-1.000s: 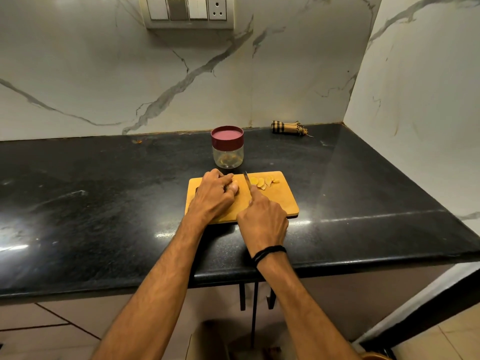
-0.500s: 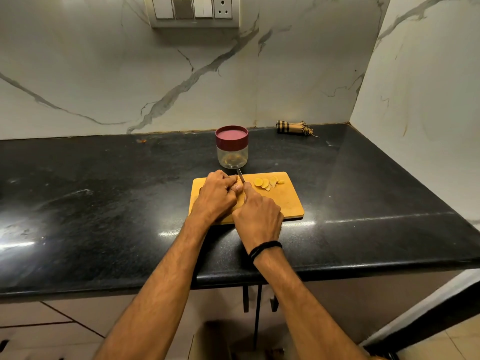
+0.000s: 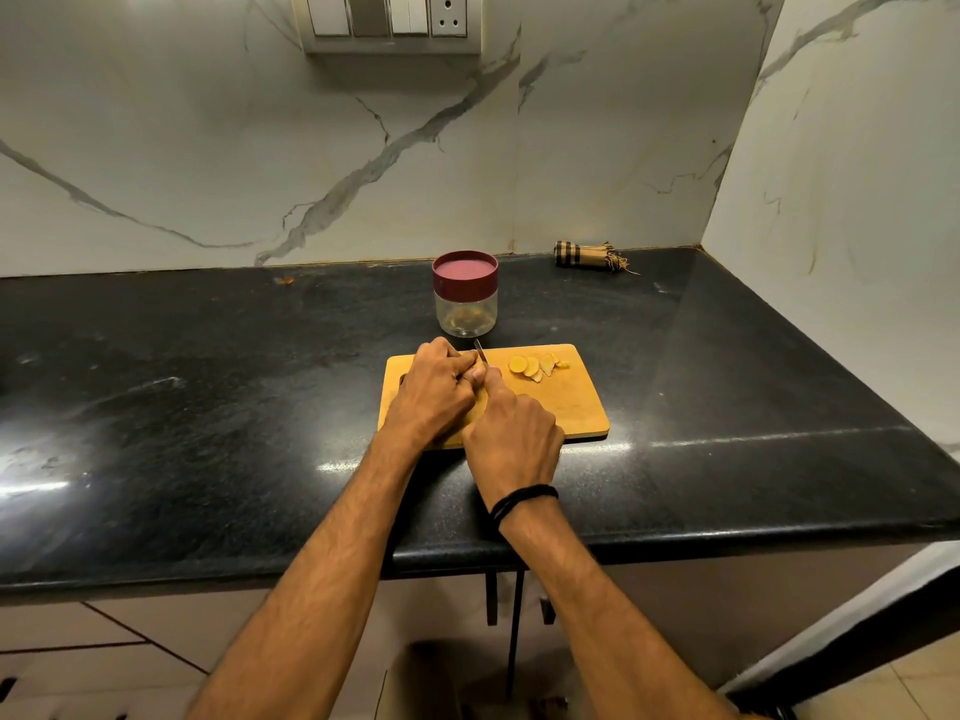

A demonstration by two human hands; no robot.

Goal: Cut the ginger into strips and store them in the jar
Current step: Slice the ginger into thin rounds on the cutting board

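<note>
Centre frame, on speckled glossy black worktop [image 3: 208,407]: flat rectangular wooden board [image 3: 571,407]; thin oval ginger slices [image 3: 535,365] fanned at its upper right; above, clear round jar [image 3: 466,317], maroon lid [image 3: 465,275] on, pale bits inside; right hand [image 3: 511,439], fingers wrapped round knife [image 3: 480,351]; left hand [image 3: 436,392], fingers curled, contents hidden.

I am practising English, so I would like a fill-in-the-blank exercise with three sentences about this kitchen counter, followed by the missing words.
1. The clear plastic jar carries a dark ____ lid.
2. The right hand, wearing a ____ wristband, grips the small steel knife.
3. The yellow ginger slices lie on the rectangular wooden cutting board, not in the ____.

Missing words: red; black; jar.
</note>
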